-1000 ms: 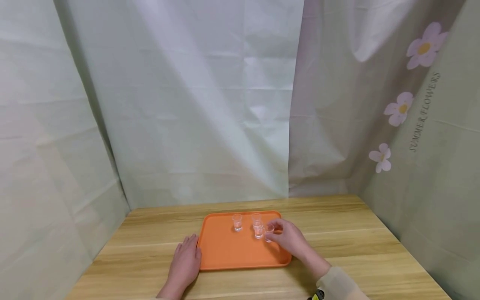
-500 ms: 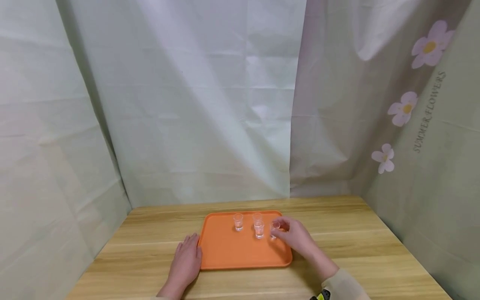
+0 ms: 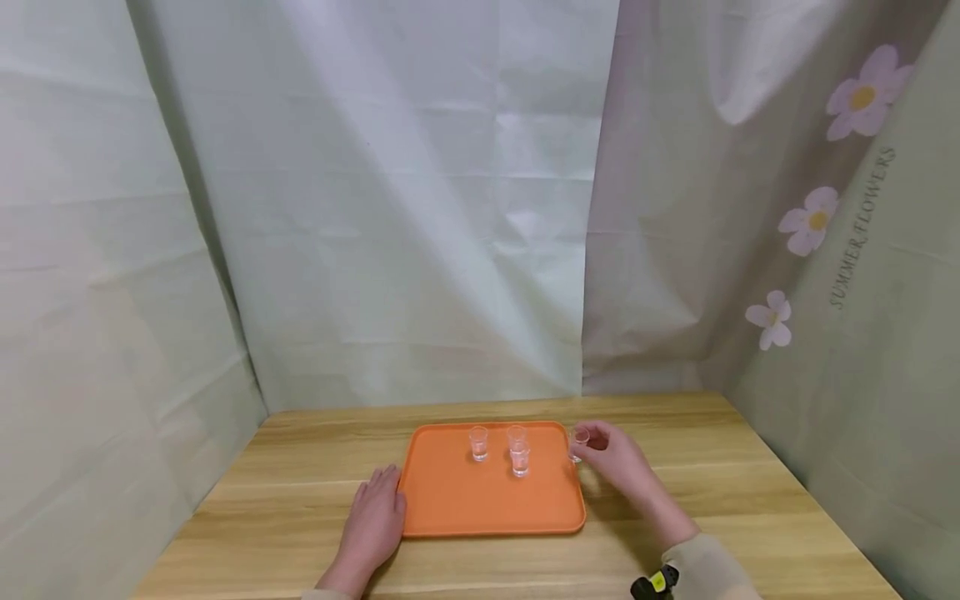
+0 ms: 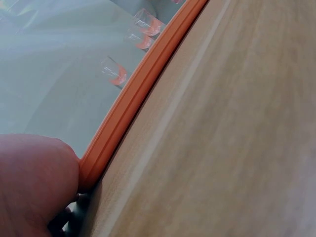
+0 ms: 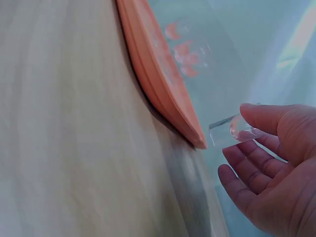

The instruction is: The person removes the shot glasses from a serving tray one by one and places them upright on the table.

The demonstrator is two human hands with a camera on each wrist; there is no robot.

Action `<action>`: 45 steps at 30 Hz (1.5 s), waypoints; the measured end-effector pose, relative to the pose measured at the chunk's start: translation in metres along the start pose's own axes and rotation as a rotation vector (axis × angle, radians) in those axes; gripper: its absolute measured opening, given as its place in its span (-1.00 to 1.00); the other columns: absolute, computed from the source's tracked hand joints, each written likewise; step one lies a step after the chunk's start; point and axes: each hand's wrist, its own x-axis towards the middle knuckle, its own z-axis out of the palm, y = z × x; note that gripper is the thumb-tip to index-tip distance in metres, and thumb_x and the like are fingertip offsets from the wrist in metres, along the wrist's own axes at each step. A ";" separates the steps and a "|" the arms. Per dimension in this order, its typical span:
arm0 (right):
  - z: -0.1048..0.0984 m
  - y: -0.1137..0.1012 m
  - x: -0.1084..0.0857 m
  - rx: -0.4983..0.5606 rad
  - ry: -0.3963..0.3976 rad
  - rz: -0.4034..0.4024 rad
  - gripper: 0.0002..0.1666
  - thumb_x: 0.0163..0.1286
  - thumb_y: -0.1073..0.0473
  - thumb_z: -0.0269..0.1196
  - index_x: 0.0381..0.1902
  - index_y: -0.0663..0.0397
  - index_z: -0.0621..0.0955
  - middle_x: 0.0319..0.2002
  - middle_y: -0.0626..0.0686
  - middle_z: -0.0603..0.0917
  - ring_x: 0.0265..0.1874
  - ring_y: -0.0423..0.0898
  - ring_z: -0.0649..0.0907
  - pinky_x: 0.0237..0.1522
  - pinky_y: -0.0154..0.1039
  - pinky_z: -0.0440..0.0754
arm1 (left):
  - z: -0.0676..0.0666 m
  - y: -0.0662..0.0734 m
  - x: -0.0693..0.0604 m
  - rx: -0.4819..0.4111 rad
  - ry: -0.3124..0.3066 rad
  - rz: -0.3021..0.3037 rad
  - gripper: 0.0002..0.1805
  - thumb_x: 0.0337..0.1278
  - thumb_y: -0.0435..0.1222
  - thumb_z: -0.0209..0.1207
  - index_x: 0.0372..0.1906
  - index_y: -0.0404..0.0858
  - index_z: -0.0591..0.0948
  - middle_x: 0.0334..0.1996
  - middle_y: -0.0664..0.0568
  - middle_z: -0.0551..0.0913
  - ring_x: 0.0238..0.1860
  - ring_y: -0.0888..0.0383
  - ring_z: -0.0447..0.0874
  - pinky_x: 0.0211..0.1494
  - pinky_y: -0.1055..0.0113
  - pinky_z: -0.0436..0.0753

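The right hand point(image 3: 618, 460) pinches a cup point(image 5: 236, 129). Left of that grip, three cups point(image 3: 520, 460) stand on a tray point(image 3: 480, 508). The left hand point(image 3: 372, 521), fingers straight, touches the tray.

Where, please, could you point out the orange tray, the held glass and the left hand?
Orange tray point(image 3: 491, 504): head view, on its bare floor.
Held glass point(image 5: 224, 130): right wrist view, on its clear side wall.
Left hand point(image 3: 375, 518): head view, on its back.

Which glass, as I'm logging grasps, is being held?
The rightmost glass, pinched by the right hand; the other three glasses stand untouched on the tray.
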 end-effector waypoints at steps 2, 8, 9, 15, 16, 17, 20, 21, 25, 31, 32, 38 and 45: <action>-0.006 0.003 0.000 -0.001 0.014 0.007 -0.60 0.47 0.22 0.52 0.19 0.24 0.74 -0.07 0.01 0.79 -0.04 -0.07 0.75 0.01 -0.21 0.73 | 0.001 0.001 0.001 0.000 -0.004 0.000 -0.52 0.61 -0.39 0.09 0.44 -0.60 0.52 0.47 -0.49 0.51 0.56 -0.49 0.35 0.65 -0.42 0.21; -0.018 0.013 0.002 0.005 0.049 0.028 -0.59 0.48 0.24 0.50 0.21 0.28 0.73 -0.05 0.07 0.80 -0.02 -0.01 0.76 -0.02 -0.25 0.73 | 0.004 -0.001 0.001 -0.003 0.017 0.015 -0.52 0.59 -0.40 0.10 0.42 -0.61 0.53 0.45 -0.51 0.52 0.54 -0.50 0.37 0.62 -0.43 0.24; -0.019 0.015 0.003 0.001 0.052 0.027 -0.59 0.48 0.24 0.50 0.21 0.30 0.72 -0.05 0.09 0.80 -0.02 0.00 0.76 -0.02 -0.25 0.72 | 0.006 -0.002 0.001 -0.010 0.031 0.019 -0.52 0.59 -0.40 0.10 0.42 -0.61 0.53 0.44 -0.50 0.53 0.54 -0.50 0.38 0.61 -0.44 0.25; -0.028 0.022 0.004 -0.022 0.061 0.033 -0.57 0.50 0.22 0.49 0.22 0.32 0.72 -0.03 0.14 0.79 0.00 0.05 0.76 -0.04 -0.24 0.71 | 0.016 -0.010 0.002 -0.025 0.102 0.064 -0.53 0.61 -0.36 0.08 0.40 -0.60 0.56 0.41 -0.50 0.57 0.50 -0.51 0.43 0.55 -0.47 0.31; -0.030 0.023 0.004 -0.024 0.061 0.033 -0.56 0.50 0.22 0.49 0.22 0.32 0.72 -0.03 0.14 0.79 0.00 0.05 0.76 -0.03 -0.24 0.71 | 0.018 -0.012 0.003 -0.027 0.109 0.070 -0.53 0.61 -0.36 0.08 0.39 -0.59 0.56 0.39 -0.50 0.57 0.48 -0.53 0.44 0.55 -0.47 0.30; -0.031 0.024 0.005 -0.027 0.062 0.035 -0.56 0.49 0.21 0.49 0.23 0.33 0.71 -0.03 0.14 0.79 0.01 0.06 0.76 -0.03 -0.24 0.71 | 0.018 -0.013 0.003 -0.027 0.113 0.074 -0.53 0.61 -0.36 0.08 0.38 -0.59 0.57 0.39 -0.50 0.58 0.47 -0.53 0.45 0.55 -0.47 0.30; -0.034 0.024 0.005 -0.042 0.058 0.029 -0.53 0.51 0.21 0.48 0.25 0.36 0.69 -0.01 0.17 0.79 0.02 0.09 0.76 -0.01 -0.22 0.71 | 0.014 -0.009 0.001 -0.036 0.111 0.079 -0.54 0.59 -0.38 0.09 0.37 -0.60 0.56 0.38 -0.52 0.58 0.46 -0.54 0.45 0.55 -0.48 0.30; -0.035 0.024 0.005 -0.044 0.058 0.032 -0.52 0.51 0.21 0.48 0.26 0.37 0.69 -0.01 0.17 0.79 0.03 0.10 0.75 0.00 -0.22 0.71 | 0.012 -0.008 0.001 -0.036 0.112 0.079 -0.55 0.58 -0.38 0.09 0.36 -0.61 0.56 0.37 -0.52 0.58 0.45 -0.54 0.46 0.54 -0.48 0.31; -0.038 0.024 0.005 -0.050 0.052 0.051 -0.50 0.51 0.21 0.48 0.29 0.38 0.68 0.02 0.19 0.78 0.07 0.12 0.74 0.07 -0.16 0.71 | 0.009 -0.004 0.000 -0.018 0.098 0.079 -0.55 0.57 -0.40 0.09 0.35 -0.62 0.56 0.36 -0.53 0.58 0.45 -0.55 0.46 0.53 -0.47 0.33; -0.039 0.026 0.003 -0.038 0.045 0.062 -0.48 0.51 0.23 0.48 0.30 0.42 0.65 0.03 0.20 0.78 0.11 0.17 0.73 0.17 -0.01 0.70 | 0.001 0.001 0.000 0.008 0.031 0.029 -0.54 0.58 -0.41 0.13 0.40 -0.60 0.55 0.42 -0.50 0.55 0.53 -0.49 0.41 0.60 -0.44 0.27; -0.039 0.026 0.003 -0.036 0.046 0.062 -0.48 0.51 0.24 0.48 0.30 0.43 0.65 0.03 0.20 0.78 0.11 0.18 0.73 0.18 0.00 0.70 | 0.001 0.001 0.000 0.014 0.022 0.024 -0.54 0.59 -0.41 0.13 0.41 -0.59 0.54 0.43 -0.50 0.54 0.53 -0.49 0.40 0.61 -0.43 0.27; -0.039 0.028 0.002 -0.021 0.043 0.081 -0.47 0.51 0.24 0.48 0.30 0.44 0.64 0.05 0.20 0.77 0.11 0.16 0.72 0.19 0.00 0.68 | -0.001 0.002 0.000 0.020 0.007 0.014 -0.53 0.61 -0.40 0.13 0.42 -0.59 0.54 0.44 -0.49 0.53 0.54 -0.48 0.39 0.62 -0.42 0.26; -0.039 0.029 0.002 -0.018 0.038 0.093 -0.45 0.50 0.23 0.49 0.32 0.43 0.64 0.08 0.23 0.77 0.14 0.18 0.72 0.22 0.04 0.67 | -0.001 0.001 -0.002 0.013 0.008 0.010 -0.53 0.61 -0.40 0.10 0.42 -0.60 0.53 0.45 -0.51 0.52 0.54 -0.49 0.38 0.62 -0.43 0.25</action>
